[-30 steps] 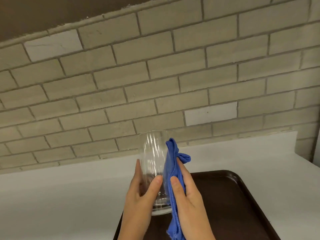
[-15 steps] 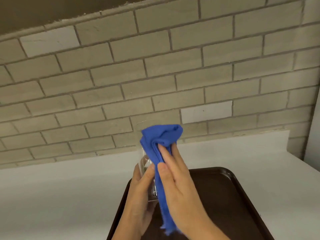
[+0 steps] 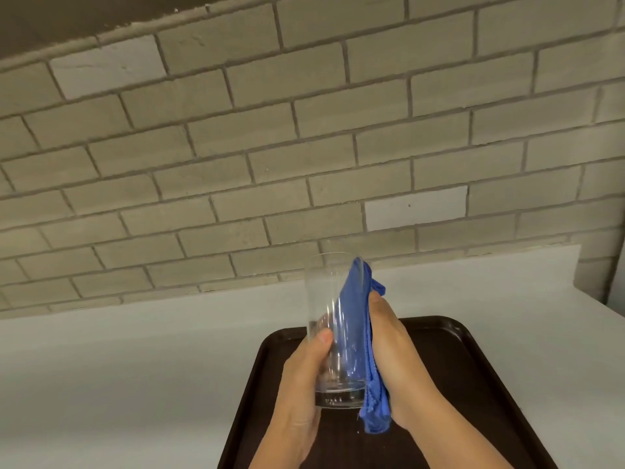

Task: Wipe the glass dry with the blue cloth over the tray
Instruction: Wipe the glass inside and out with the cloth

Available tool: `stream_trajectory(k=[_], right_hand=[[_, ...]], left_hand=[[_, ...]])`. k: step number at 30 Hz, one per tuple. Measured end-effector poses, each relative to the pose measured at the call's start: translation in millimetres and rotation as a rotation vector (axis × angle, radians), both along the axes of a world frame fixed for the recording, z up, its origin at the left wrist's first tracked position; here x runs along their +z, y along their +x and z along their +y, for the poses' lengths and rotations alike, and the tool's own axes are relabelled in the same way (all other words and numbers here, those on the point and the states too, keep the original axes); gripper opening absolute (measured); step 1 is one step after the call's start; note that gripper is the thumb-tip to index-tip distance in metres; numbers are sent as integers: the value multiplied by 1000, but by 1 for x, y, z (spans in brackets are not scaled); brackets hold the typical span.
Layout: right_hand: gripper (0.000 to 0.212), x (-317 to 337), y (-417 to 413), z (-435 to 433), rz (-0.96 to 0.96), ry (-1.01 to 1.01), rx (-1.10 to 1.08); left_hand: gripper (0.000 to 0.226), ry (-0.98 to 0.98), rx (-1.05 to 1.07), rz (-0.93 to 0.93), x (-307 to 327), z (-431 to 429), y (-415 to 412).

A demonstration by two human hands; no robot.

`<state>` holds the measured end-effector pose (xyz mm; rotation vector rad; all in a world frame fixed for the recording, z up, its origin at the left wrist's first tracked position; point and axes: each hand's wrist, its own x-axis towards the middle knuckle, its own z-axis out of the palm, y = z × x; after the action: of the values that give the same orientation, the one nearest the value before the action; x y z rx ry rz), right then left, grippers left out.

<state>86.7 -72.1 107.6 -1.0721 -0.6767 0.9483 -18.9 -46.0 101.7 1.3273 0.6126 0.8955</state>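
Observation:
A tall clear glass (image 3: 329,299) stands upright in the air above the dark brown tray (image 3: 466,360). My left hand (image 3: 301,384) grips its lower part, thumb on the near side. My right hand (image 3: 394,350) presses the folded blue cloth (image 3: 358,333) flat against the glass's right side, from near the rim down past the base. The cloth's lower end hangs below the glass. The fingers of my right hand are hidden behind the cloth and glass.
The tray lies on a white counter (image 3: 135,367) that runs to a grey brick wall (image 3: 304,147). The counter's right end (image 3: 595,299) stops at a wall corner.
The cloth was over the top front of the glass half a second ago. Now it lies along the right side, with the glass's rim and front showing again. Both hands sit slightly lower.

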Motion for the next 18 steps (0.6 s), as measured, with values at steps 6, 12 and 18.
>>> stream_trajectory(k=[6,12,18], right_hand=[[19,9,3,-1,35,23,-35],[30,10,-13,-14,-173,129,15],[39,12,-30,-26,-526,291,40]], left_hand=[[50,292,275,274,7,-3,2],[105,207,184,274,10,-6,2],[71,-90,-49,-64,10,3,-10]])
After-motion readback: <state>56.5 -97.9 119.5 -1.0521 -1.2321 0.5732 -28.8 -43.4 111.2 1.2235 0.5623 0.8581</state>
